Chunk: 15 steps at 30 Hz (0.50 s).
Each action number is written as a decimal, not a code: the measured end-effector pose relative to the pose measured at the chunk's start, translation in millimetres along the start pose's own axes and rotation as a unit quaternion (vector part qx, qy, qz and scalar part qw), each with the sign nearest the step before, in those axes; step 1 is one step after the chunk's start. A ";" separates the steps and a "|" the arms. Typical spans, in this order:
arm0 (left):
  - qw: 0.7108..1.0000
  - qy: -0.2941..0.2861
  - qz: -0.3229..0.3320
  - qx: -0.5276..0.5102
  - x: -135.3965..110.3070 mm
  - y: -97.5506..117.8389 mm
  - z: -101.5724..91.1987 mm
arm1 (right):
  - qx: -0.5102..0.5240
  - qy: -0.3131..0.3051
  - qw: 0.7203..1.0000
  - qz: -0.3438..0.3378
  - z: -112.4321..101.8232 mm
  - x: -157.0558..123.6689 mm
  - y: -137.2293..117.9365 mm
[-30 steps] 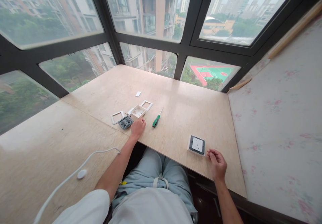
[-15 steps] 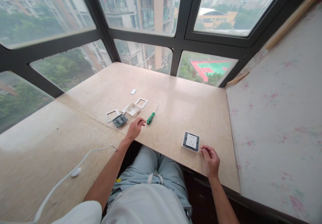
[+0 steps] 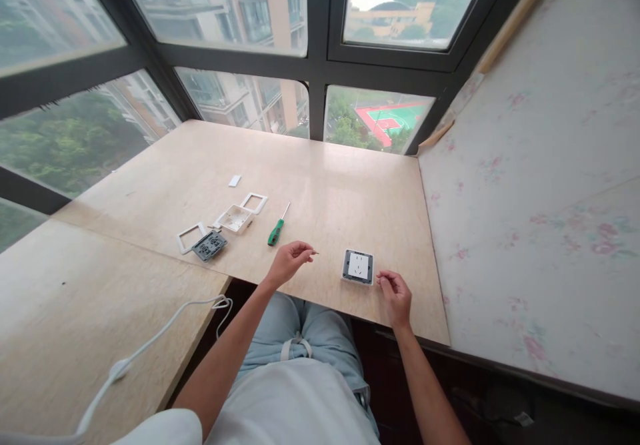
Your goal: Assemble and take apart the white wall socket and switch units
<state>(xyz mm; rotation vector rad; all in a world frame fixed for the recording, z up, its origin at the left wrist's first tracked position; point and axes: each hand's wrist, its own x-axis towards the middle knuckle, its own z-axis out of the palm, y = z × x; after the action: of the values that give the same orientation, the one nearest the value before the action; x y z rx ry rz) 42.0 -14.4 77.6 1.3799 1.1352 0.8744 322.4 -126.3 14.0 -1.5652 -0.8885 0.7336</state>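
My left hand (image 3: 290, 262) is closed in a pinch on a small thin screw (image 3: 315, 252) that pokes out past the fingertips. It hovers over the board, left of the wall socket (image 3: 359, 267). This socket has a white face in a dark frame and sits on a white box. Just right of it, my right hand (image 3: 396, 293) has thumb and fingers pressed together; whatever they hold is too small to name. A screwdriver (image 3: 275, 233) with a green handle lies beyond my left hand.
Left on the board (image 3: 300, 178) lie a dark socket module (image 3: 209, 246), an open white box (image 3: 235, 220), white frames (image 3: 255, 203) and a small white plate (image 3: 235, 181). A white cable (image 3: 150, 346) crosses the lower left. Windows and a papered wall (image 3: 540, 198) enclose the board.
My left hand has left the spot beside the screwdriver and moved right toward the socket, with the screw now showing at its fingertips. My right hand stays beside the socket. The view has shifted right.
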 end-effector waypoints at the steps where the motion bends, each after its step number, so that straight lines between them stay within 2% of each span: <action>1: 1.000 -0.013 -0.002 -0.006 0.6 0.8 7.7 | -0.003 0.000 1.000 -0.004 0.0 0.1 -0.3; 8: 0.998 -0.064 0.023 0.000 6.3 14.4 47.6 | -0.011 -0.001 1.000 -0.011 0.3 0.7 -1.1; 15: 0.994 -0.076 0.051 0.065 14.9 20.0 65.0 | -0.008 0.023 0.999 -0.022 2.7 -2.0 -0.4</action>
<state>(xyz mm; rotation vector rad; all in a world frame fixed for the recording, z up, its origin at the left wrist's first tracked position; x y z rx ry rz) 110.9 -17.4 87.2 1.5944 1.0268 0.7636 319.0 -126.6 13.9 -1.5661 -0.8935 0.6578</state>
